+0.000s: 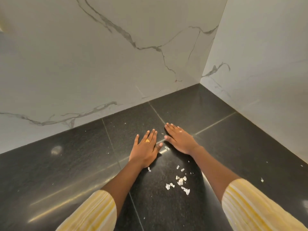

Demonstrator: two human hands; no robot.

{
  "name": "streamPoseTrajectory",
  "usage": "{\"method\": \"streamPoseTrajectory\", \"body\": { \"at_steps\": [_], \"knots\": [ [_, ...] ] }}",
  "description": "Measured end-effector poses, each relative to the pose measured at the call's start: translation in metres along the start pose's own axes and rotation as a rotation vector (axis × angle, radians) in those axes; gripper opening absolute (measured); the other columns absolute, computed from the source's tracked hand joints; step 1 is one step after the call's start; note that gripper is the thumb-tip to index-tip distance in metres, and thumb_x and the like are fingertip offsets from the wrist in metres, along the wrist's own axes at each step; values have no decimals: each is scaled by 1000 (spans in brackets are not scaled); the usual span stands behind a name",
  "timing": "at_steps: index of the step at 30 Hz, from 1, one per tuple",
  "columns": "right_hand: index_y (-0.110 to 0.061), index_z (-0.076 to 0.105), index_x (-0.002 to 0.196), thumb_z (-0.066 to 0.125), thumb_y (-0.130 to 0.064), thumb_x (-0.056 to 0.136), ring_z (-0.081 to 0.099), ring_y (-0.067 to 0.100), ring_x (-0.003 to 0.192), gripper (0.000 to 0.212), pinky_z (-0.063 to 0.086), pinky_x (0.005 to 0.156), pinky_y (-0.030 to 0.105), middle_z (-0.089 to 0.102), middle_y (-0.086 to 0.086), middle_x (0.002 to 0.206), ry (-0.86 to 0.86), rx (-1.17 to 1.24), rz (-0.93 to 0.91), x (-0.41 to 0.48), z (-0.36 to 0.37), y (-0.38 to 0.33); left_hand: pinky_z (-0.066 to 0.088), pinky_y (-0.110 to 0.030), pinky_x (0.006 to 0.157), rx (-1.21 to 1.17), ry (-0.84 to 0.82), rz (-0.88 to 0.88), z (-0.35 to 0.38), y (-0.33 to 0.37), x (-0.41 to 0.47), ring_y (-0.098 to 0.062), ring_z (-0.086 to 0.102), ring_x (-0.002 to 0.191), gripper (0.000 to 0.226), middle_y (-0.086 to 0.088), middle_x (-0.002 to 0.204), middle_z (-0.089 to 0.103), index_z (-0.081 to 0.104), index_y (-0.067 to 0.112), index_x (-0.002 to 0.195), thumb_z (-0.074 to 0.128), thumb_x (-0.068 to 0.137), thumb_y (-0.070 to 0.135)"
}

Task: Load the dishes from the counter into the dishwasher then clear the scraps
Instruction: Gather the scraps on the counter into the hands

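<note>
Both my hands lie flat, palms down, on the black stone counter (pixel 66 164). My left hand (pixel 146 149) has a gold ring and its fingers are straight. My right hand (pixel 179 139) lies just to its right, fingers straight and pointing toward the wall, with a small white flake stuck on its back. A loose cluster of white scraps (pixel 180 181) sits on the counter between my forearms, nearer to me than the hands. One scrap (pixel 166 148) lies between the two hands and another (pixel 149 169) by my left wrist. No dishes show.
White marble-look walls (pixel 100 64) close the counter at the back and on the right, meeting in a corner (pixel 200 80). Tiny white crumbs are scattered over the dark tiles, some near the right edge (pixel 262 180). Yellow striped sleeves cover my upper forearms.
</note>
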State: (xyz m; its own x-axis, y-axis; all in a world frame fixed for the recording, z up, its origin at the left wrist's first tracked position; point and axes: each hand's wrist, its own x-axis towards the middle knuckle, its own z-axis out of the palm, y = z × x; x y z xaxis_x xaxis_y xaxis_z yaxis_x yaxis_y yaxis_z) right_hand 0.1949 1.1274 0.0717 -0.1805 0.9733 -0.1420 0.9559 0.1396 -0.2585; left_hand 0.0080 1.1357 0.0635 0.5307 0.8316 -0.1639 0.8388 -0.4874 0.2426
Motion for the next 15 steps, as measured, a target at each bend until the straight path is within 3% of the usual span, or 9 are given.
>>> {"method": "streamPoseTrajectory", "body": {
  "at_steps": [2,6,8,11,15],
  "knots": [
    [-15,12,148,21,-36,102,4,12,144,52,1,116,28,8,1,156,-56,84,-32,9,-2,-13,-9,-40,116,-38,2,-1,-1,0,-2,-8,-8,144,60,7,157,-3,-3,19,149,6,98,50],
    [-16,17,148,22,-29,103,7,8,143,47,2,117,26,13,-3,155,-126,140,-131,-14,3,-32,-1,-27,117,-255,44,15,-7,-1,-17,-7,3,144,59,2,158,7,0,15,149,6,99,45],
    [-19,24,146,23,-31,103,9,6,143,45,1,116,23,17,-7,154,-138,175,-152,-43,10,-30,1,-25,117,-317,40,-5,-4,1,-32,-7,4,144,64,1,158,7,1,16,149,3,96,52],
    [-30,29,144,14,-56,95,10,6,142,58,6,119,32,20,-14,152,-119,244,-115,-91,19,-26,3,-30,119,-325,15,-46,6,18,-57,-12,2,145,62,-3,158,7,-1,15,149,4,97,47],
    [-27,27,145,21,-41,101,10,-1,139,46,2,118,23,20,-13,152,-130,233,-95,-147,25,-46,2,-29,117,-257,-54,-1,16,53,-96,-17,-3,145,59,-7,158,-2,-5,10,149,13,101,40]
  ]
}}
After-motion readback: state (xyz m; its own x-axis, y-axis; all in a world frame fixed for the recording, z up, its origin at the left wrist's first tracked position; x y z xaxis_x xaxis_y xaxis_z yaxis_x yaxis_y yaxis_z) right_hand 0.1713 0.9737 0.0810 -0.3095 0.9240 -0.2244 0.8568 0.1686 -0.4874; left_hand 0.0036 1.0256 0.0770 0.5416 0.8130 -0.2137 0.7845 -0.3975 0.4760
